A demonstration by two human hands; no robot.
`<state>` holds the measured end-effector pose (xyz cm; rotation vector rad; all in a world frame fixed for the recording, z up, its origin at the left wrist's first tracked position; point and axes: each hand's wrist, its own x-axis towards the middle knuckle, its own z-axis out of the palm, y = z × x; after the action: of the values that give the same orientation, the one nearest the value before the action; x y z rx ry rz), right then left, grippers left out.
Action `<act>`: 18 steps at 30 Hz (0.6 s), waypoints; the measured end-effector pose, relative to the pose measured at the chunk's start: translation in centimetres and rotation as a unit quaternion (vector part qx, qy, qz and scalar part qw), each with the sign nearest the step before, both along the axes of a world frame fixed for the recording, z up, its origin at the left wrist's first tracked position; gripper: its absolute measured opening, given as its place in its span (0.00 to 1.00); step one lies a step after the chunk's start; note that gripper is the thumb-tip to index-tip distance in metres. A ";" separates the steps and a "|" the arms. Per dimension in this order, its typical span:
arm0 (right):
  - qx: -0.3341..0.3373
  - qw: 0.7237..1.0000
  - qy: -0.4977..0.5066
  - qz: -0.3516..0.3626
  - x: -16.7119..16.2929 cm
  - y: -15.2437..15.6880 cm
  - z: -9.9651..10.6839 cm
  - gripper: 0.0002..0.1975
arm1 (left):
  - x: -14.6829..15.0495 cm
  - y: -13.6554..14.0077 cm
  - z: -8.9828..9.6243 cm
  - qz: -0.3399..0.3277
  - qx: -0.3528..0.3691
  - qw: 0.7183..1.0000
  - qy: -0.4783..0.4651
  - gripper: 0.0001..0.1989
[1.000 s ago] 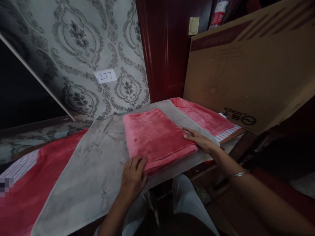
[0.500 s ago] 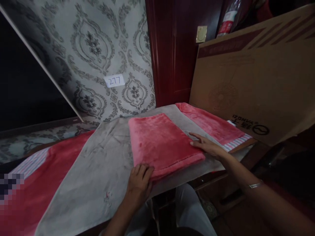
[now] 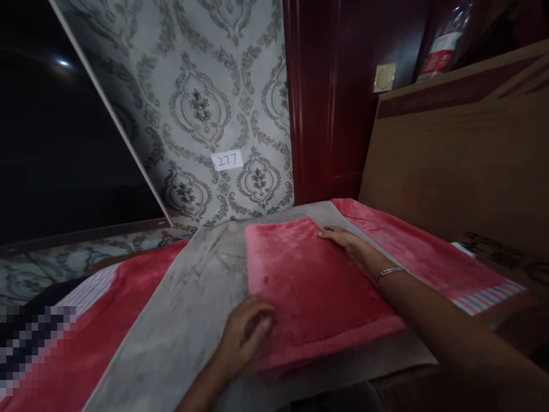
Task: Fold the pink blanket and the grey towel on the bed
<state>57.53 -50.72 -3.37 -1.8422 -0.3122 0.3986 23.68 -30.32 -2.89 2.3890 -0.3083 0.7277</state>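
Since the folded pink towel [image 3: 313, 286] is already sitting square on the grey cloth [image 3: 189, 320], I'd say the trick at this stage is keeping it flat and tidy: press down evenly, smooth from the middle out toward the edges, and don't drag the plush pile sideways or the layers underneath will creep out of line. It lies roughly in the middle of the grey cloth, which itself is spread over a red blanket with striped ends [image 3: 433, 263] on the table, with a big cardboard box [image 3: 463, 166] leaning just behind on the right and patterned wallpaper with a little "277" label [image 3: 227, 161] at the back. Left hand [image 3: 245, 339] sits at the near left corner of the towel, fingers curled over the edge; looks like it's gripping or tucking that corner, though it's a bit blurry so I can't tell if anything's truly pinched. Right hand [image 3: 345, 241] reaches across to the far right corner, palm down, fingers loosely spread and lying flat on the plush, forearm stretched diagonally over the towel's right side, with a thin bracelet [image 3: 389, 272] on the wrist.
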 end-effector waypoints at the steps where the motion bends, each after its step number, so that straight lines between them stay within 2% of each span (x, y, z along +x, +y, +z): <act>1: -0.001 1.000 -0.003 -0.003 0.4 0.6 0.0 0.35 | 1.5 1.5 0.7 0.023 -0.028 0.999 0.008 0.12; 3: -0.003 1.000 -0.007 -0.007 1.0 1.7 -0.2 0.36 | 5.5 5.0 1.9 0.074 -0.069 0.995 0.023 0.15; 6: 0.004 1.000 -0.017 -0.004 1.3 3.2 -0.3 0.35 | 12.3 10.0 2.9 0.120 -0.129 0.981 0.082 0.29; 8: 0.020 0.999 -0.042 0.000 1.2 3.8 -0.3 0.33 | 16.2 12.3 3.1 0.129 -0.191 0.963 0.139 0.33; 10: 0.043 0.995 -0.095 -0.007 0.8 3.9 -0.1 0.31 | 19.2 13.8 3.2 0.112 -0.243 0.946 0.183 0.34; 13: 0.073 0.979 -0.188 -0.023 -0.1 3.4 0.9 0.32 | 22.0 14.7 3.4 0.066 -0.260 0.938 0.221 0.32; 18: 0.108 0.951 -0.284 -0.055 -1.2 2.3 2.4 0.31 | 24.1 15.8 3.9 0.012 -0.247 0.928 0.280 0.28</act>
<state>56.33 -48.38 -0.94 -1.7163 -0.6148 -0.2502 47.82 -14.57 0.98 2.0005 0.1355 0.0825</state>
